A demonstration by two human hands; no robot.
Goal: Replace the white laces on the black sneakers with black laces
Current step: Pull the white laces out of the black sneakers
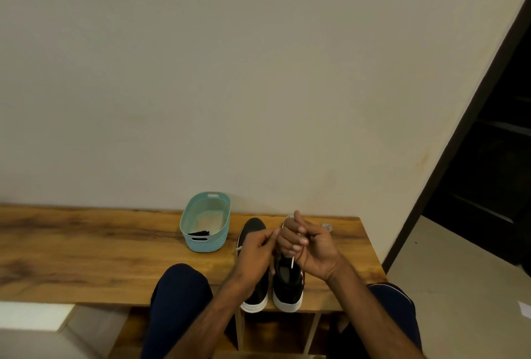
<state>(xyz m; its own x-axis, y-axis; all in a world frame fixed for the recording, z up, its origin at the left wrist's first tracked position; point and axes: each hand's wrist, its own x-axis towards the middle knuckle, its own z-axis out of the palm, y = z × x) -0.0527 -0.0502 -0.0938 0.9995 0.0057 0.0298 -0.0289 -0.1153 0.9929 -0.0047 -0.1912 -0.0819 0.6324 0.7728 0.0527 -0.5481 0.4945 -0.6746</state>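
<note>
- Sneakers (287,287): black pair with white soles, standing side by side on the table (86,243), directly beneath both hands.
- White lace (292,261): hanging below the right hand (304,246), whose fingers are curling round it. The left hand (255,248) appears to be pinching it just alongside.
- Handling: likely best drawing slack out eyelet by eyelet, without yanking.
- Basket (218,239): sitting beyond the grip, to its left, with black laces (200,233) lying inside.

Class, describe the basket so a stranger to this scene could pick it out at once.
Start at the long wooden table against the plain wall. Near its back edge, just left of the two black sneakers, stands an oval basket. It alone is pale teal, with a dark bundle inside.
</note>
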